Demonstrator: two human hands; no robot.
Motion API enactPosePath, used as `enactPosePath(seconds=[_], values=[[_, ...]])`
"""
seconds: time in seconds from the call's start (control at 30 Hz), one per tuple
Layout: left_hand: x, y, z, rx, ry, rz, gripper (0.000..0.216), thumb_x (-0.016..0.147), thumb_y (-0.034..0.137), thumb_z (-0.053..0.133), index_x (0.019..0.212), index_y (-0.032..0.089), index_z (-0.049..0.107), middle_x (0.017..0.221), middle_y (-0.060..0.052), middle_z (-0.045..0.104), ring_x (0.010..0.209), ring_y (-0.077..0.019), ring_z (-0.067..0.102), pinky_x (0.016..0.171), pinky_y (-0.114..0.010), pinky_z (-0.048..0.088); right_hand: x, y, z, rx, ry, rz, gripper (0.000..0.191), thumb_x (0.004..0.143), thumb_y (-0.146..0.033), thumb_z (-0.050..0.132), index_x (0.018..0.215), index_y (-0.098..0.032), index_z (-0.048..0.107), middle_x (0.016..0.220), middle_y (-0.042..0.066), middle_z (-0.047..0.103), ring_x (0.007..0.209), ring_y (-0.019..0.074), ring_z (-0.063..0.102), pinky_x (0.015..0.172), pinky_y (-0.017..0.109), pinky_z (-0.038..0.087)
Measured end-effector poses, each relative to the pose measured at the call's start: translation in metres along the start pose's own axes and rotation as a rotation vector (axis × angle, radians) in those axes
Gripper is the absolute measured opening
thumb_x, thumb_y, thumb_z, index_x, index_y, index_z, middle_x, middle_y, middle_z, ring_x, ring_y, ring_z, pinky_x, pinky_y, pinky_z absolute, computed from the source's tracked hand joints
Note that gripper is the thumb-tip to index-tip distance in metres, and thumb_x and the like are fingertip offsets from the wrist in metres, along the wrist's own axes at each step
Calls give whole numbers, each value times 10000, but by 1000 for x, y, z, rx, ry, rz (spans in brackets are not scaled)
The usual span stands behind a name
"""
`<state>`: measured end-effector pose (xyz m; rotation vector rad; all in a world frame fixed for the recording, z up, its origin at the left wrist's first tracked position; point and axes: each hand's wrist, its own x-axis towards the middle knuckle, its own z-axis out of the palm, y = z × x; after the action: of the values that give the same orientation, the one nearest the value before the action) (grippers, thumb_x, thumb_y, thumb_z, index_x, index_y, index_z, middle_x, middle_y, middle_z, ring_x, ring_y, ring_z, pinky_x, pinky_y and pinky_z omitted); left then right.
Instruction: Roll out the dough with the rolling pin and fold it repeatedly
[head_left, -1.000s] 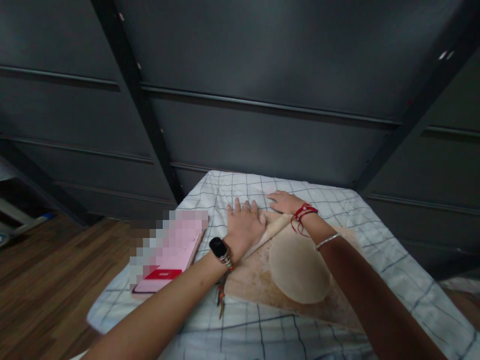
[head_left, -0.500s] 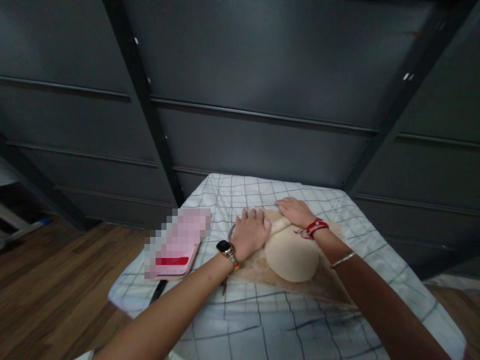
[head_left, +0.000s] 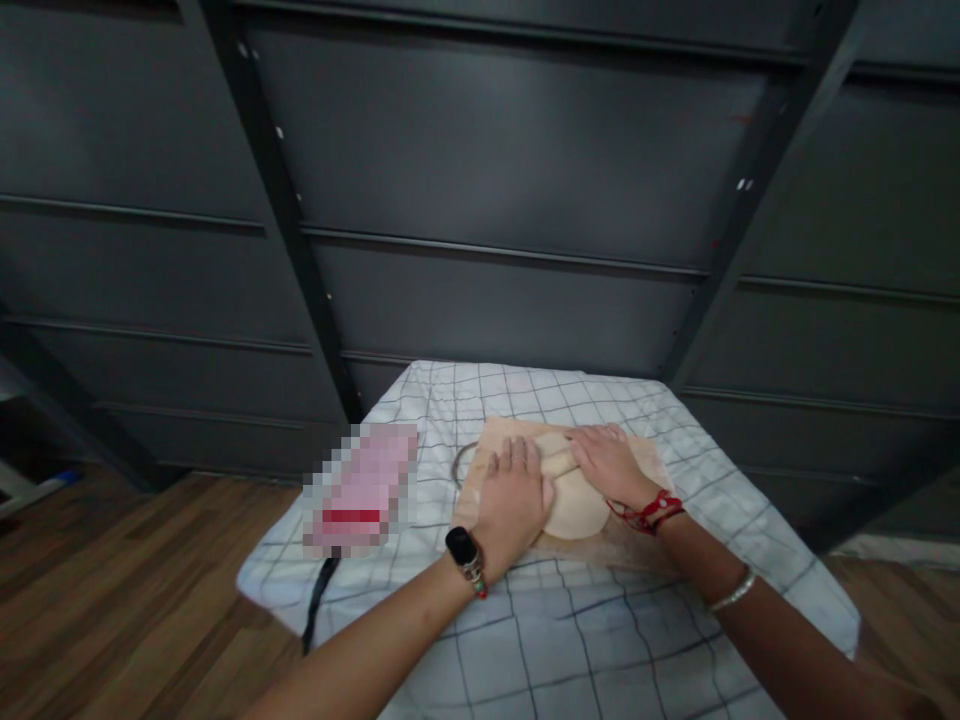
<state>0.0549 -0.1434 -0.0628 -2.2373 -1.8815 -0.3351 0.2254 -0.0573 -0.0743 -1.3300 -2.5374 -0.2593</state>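
Observation:
A pale rolling pin (head_left: 559, 462) lies across a round, flat sheet of dough (head_left: 576, 510) on a light wooden board (head_left: 480, 450). My left hand (head_left: 514, 495) rests palm down over the pin's left end, its fingers stretched out forward and slightly apart. At the other end my right hand (head_left: 611, 462) lies over the pin with its fingers extended. Both palms hide the pin's ends; only its middle shows between them. Part of the dough's far edge is visible beyond the pin. The board's near edge lies partly under my left wrist.
A white checked cloth (head_left: 450, 395) covers the table. On the left lies a pink, pixel-blurred object (head_left: 364, 490) with a black strap (head_left: 319, 600) by it. A dark curved loop (head_left: 459, 465) sticks out beside the board. A dark panelled wall (head_left: 510, 310) stands behind.
The hands and pin have come a little nearer to me over the dough, and more of the board's far left shows. The camera view has also shifted.

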Motion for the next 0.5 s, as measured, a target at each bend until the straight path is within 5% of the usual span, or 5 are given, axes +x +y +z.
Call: enactPosePath(seconds=[0.17,0.5], values=[[11,-9,7,-38,21,-12,528,931,394,343,1306,47,475,1337,-194,496,1253,-303,438,1016,-409,354,7,0,0,-1,-31,11,416,972,-279,216,1177,-186,565,1172,97,612,1075,227,501,938,417,296],[63,-44,21,-50,-2,-156,597,928,462,291,1311,36,456,1311,-208,511,1275,-333,392,1008,-447,335,72,0,4,-51,-231,23,269,961,-259,371,1093,-193,596,1158,93,605,1032,202,549,867,382,441]])
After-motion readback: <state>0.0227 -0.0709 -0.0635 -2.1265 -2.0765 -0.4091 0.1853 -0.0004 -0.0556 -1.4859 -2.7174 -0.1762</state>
